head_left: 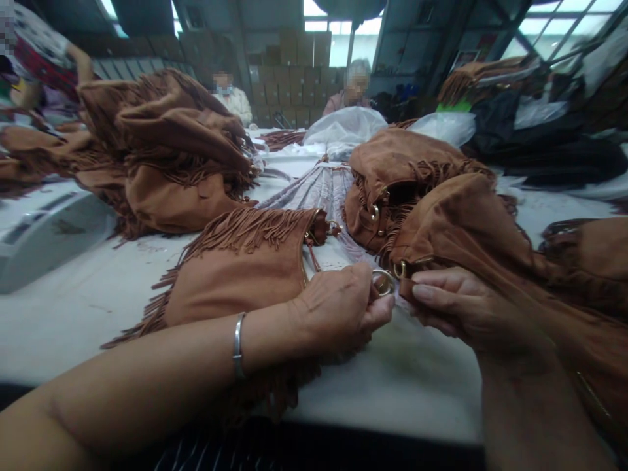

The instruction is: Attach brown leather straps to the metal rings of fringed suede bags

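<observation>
A brown suede bag (240, 278) with long fringe lies on the white table, its zipped opening turned to the right. My left hand (338, 307), closed, pinches a gold metal ring (385, 282) beside that opening; part of the ring is hidden by the fingers. Facing it, my right hand (456, 304) grips a brown strap end (406, 288) between thumb and fingers. A gold clasp (400, 269) sits just above this strap end. Whether the ring and the strap end are joined, I cannot tell.
More fringed bags lie piled at the left (171, 150) and right (456, 216). A grey plastic basin (59, 229) stands at the left. Clear plastic bags (346, 124) lie farther back. Several people sit or stand around the table, with stacked cartons (294, 85) behind.
</observation>
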Demonstrator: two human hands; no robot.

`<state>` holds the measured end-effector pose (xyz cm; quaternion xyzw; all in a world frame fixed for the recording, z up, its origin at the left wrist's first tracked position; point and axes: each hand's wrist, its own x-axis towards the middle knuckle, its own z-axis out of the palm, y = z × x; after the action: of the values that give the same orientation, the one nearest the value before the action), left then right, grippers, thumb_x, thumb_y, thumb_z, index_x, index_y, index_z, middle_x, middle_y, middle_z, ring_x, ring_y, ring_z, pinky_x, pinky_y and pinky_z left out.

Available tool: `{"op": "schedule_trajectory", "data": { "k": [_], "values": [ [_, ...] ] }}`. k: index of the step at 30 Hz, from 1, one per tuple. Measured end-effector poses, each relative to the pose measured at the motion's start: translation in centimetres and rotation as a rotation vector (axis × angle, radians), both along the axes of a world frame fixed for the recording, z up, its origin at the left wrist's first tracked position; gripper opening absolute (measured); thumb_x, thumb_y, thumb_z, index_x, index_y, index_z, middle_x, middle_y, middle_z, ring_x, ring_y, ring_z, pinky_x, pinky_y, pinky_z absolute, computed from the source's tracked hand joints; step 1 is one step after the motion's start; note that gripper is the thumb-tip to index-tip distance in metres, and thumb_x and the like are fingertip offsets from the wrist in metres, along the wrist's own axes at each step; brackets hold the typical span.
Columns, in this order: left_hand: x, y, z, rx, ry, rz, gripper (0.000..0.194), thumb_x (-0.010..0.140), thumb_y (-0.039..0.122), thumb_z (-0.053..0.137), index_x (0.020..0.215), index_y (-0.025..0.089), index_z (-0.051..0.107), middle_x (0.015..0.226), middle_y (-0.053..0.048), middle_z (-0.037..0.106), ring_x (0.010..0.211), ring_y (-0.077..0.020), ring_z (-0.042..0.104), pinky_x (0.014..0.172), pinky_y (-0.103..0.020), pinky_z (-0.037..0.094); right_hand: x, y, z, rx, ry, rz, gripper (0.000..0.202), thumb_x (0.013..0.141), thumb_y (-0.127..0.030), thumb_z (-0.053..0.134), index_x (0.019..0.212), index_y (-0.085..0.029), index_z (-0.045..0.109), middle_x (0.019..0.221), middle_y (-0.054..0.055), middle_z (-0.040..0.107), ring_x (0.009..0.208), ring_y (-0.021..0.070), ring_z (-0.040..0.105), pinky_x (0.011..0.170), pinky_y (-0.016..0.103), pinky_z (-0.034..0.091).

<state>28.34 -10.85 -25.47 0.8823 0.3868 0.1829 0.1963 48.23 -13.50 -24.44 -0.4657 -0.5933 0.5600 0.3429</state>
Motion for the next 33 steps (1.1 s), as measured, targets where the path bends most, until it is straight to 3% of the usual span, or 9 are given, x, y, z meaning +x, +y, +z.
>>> {"op": "schedule_trajectory", "data": {
  "k": [3,11,17,27,33],
  "values": [
    [0.1,0.0,0.2,0.043,0.068,-0.006,0.032,0.087,0.047,0.04,0.089,0.016,0.049,0.078,-0.008,0.065,0.068,-0.0252,0.065,0.061,-0.035,0.051,0.2,-0.1,0.2,-0.045,-0.053,0.124,0.035,0.077,-0.046,0.065,0.065,-0.013,0.063,0.05,-0.002,0.044,0.039,0.005,0.031,0.033,0.02,0.015],
    [0.0,-0.5,1.2,0.158,0.183,-0.022,0.027,0.085,0.04,0.043,0.086,0.014,0.052,0.073,-0.008,0.066,0.065,-0.0268,0.065,0.056,-0.034,0.049,0.3,0.0,0.6,-0.11,-0.164,0.19,0.04,0.075,-0.048,0.066,0.06,-0.012,0.06,0.047,-0.005,0.037,0.037,0.0025,0.028,0.034,0.017,0.014],
    [-0.2,-0.2,1.4,0.198,0.144,0.031,0.037,0.088,0.05,0.042,0.089,0.015,0.051,0.075,-0.008,0.067,0.066,-0.0264,0.066,0.056,-0.034,0.05,0.4,-0.1,0.5,-0.071,-0.079,0.111,0.032,0.076,-0.042,0.066,0.066,-0.011,0.063,0.048,-0.005,0.04,0.037,0.0026,0.028,0.032,0.017,0.016],
    [-0.3,-0.3,2.4,0.248,0.244,0.034,0.037,0.09,0.048,0.038,0.082,0.015,0.053,0.065,-0.009,0.063,0.06,-0.0279,0.064,0.051,-0.034,0.047,0.3,-0.2,0.3,-0.049,-0.015,0.103,0.035,0.075,-0.045,0.066,0.065,-0.012,0.064,0.047,-0.005,0.037,0.036,0.0026,0.027,0.031,0.017,0.014],
    [-0.5,-0.5,2.9,0.198,0.337,-0.075,0.027,0.089,0.037,0.042,0.09,0.012,0.052,0.065,-0.009,0.062,0.058,-0.0267,0.064,0.048,-0.03,0.044,-0.2,-0.2,0.7,-0.127,-0.038,0.154,0.036,0.071,-0.046,0.068,0.062,-0.012,0.061,0.048,-0.005,0.039,0.036,0.0023,0.026,0.032,0.018,0.013]
  ]
}}
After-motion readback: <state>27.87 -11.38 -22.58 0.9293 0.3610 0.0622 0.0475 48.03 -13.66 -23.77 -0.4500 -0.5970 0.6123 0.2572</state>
